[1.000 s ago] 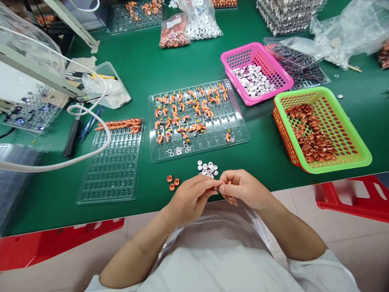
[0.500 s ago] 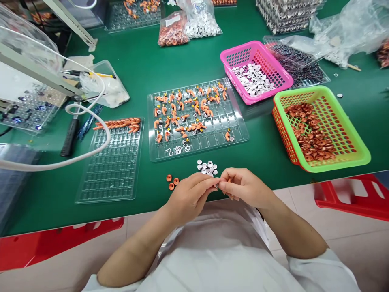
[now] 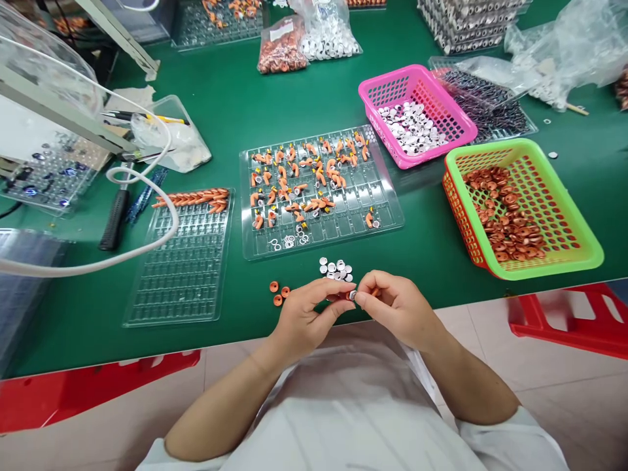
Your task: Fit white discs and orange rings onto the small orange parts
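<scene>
In front of my body, just over the table's near edge, my left hand (image 3: 307, 314) and my right hand (image 3: 400, 309) meet at the fingertips. Between them is a small round white-faced part (image 3: 352, 296) with a reddish edge. My right thumb and forefinger pinch it, and a bit of an orange piece (image 3: 375, 292) shows among the right fingers. The left thumb and forefinger curve around the part's other side; the fingers partly hide it. Beyond the hands lies a cluster of white discs (image 3: 340, 267). Several orange cup-shaped discs (image 3: 278, 300) lie left of them.
A clear tray (image 3: 324, 232) bears orange curved pieces and rings. Another clear tray (image 3: 171, 288) stands left, crossed by a white cable (image 3: 173, 216). To the right are a pink basket (image 3: 417, 72) of white discs and a green basket (image 3: 583, 242) of copper-coloured discs. Red stools flank me.
My left thumb and forefinger have parted wider, so more of the small part shows between the hands. The view has shifted slightly.
</scene>
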Motion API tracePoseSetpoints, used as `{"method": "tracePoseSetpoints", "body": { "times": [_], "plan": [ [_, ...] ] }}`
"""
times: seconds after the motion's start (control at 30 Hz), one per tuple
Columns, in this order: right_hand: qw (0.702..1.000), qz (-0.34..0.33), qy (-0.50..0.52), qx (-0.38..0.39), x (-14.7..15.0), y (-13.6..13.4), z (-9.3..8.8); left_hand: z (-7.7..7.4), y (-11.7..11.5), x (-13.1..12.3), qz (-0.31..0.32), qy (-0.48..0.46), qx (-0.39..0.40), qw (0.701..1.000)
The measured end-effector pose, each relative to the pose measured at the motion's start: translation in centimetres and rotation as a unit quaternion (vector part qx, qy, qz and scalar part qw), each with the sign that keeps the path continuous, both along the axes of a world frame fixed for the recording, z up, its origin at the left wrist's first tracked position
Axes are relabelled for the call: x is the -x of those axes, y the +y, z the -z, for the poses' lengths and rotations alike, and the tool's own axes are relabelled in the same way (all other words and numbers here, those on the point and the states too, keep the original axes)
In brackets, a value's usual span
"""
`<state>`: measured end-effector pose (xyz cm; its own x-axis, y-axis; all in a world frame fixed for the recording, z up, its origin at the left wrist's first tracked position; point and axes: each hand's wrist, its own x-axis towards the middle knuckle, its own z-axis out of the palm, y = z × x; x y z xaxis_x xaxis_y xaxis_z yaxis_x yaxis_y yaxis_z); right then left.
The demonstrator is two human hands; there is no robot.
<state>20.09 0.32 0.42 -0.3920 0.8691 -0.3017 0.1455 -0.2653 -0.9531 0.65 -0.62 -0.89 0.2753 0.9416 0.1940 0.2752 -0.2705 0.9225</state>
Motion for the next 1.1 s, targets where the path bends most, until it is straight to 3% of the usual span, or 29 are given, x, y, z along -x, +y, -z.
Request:
{"method": "tracePoseSetpoints", "body": {
  "times": [0.4, 1.1],
  "plan": [
    [1.000, -0.020, -0.004, 0.022, -0.05, 0.26, 0.29, 0.58, -0.16, 0.02, 0.010, -0.013, -0.003, 1.000],
    [0.999, -0.033, -0.027, 0.006, -0.19, 0.48, 0.49, 0.67, -0.07, 0.03, 0.032, 0.031, -0.088, 0.995]
  ]
}}
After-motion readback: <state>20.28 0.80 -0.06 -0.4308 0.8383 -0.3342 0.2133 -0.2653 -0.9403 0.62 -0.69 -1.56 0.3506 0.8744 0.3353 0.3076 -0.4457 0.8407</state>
